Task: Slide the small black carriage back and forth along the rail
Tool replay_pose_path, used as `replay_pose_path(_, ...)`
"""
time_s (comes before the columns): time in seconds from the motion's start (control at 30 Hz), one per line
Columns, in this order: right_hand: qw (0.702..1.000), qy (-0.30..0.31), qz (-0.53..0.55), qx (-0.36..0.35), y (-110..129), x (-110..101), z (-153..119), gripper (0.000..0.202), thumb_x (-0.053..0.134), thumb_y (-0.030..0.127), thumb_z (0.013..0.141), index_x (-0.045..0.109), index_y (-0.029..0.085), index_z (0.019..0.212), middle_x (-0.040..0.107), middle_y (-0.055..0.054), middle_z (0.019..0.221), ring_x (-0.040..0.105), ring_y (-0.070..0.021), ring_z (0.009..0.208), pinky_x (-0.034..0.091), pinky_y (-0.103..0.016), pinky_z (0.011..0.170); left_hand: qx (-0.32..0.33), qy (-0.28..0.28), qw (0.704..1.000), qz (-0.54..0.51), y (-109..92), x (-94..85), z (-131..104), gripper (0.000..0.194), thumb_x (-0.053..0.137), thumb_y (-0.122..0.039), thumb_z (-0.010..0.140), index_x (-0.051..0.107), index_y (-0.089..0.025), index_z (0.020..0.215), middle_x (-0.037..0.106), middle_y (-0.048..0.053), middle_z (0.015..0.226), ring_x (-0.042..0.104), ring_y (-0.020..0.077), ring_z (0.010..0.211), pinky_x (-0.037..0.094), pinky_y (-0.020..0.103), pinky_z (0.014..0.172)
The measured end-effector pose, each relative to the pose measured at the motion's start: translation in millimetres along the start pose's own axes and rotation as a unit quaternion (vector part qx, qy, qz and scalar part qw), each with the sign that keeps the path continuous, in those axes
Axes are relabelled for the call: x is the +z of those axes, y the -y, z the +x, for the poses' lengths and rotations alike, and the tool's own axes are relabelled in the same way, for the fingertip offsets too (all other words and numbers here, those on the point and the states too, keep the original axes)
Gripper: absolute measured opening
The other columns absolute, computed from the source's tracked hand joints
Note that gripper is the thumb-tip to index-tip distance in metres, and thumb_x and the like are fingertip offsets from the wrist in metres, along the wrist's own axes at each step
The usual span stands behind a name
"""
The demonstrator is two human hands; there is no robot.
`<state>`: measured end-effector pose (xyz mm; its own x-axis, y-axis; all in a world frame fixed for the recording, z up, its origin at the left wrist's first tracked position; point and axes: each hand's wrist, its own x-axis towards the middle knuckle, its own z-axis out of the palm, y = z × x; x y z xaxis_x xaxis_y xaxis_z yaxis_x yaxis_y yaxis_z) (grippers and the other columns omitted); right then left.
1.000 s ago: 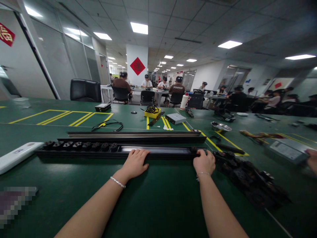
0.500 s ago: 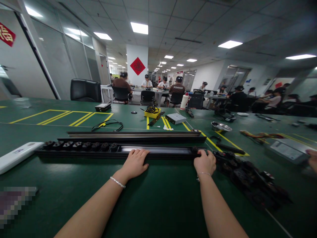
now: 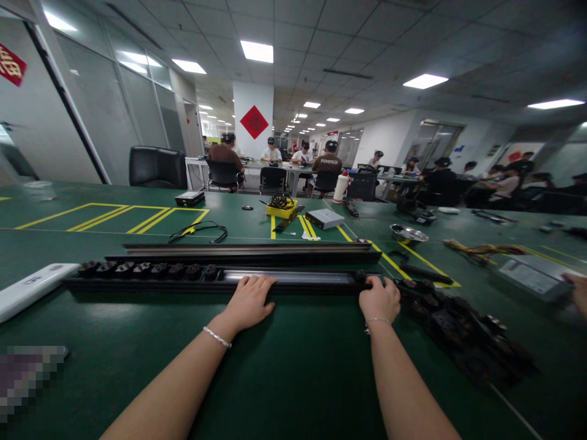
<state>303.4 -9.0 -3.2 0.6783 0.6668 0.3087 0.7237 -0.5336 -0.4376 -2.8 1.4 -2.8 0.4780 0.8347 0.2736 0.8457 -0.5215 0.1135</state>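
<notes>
A long black rail [image 3: 293,287] lies across the green table, with several black socket modules [image 3: 159,271] seated in its left half and a bare metallic channel further right. My left hand [image 3: 250,302] rests over the rail's near edge around its middle, fingers wrapped on it and thumb on the near side. At the right end, my right hand [image 3: 380,299] grips the rail beside a single black module [image 3: 361,277], its fingers curled. Just behind lies a second long black strip [image 3: 247,250], parallel to the first.
To the right lies a pile of black modules [image 3: 463,330]; beyond it are a metal box [image 3: 534,275] and another person's hand [image 3: 578,290]. A white device [image 3: 34,287] lies left. Behind stand a metal bowl [image 3: 409,233], a silver box [image 3: 324,218] and a yellow box [image 3: 280,209].
</notes>
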Motion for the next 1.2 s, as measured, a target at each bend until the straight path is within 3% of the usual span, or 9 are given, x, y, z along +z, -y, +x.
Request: replay_pose_path(1.2,0.999,0.044,-0.015,-0.005,-4.0,-7.5,5.0,0.033,0.039,0.014,0.075,0.061,0.029,0.095,0.044,-0.004,0.123,0.034,-0.0260,0.115,0.039,-0.042,0.087,0.004,-0.009,1.000,-0.005,0.5,0.6,0.1,0.053,0.050,-0.035,0.073,0.040,-0.025,0.124,0.053,0.005,0.121,0.045,0.0227,0.110,0.025,0.039,0.096)
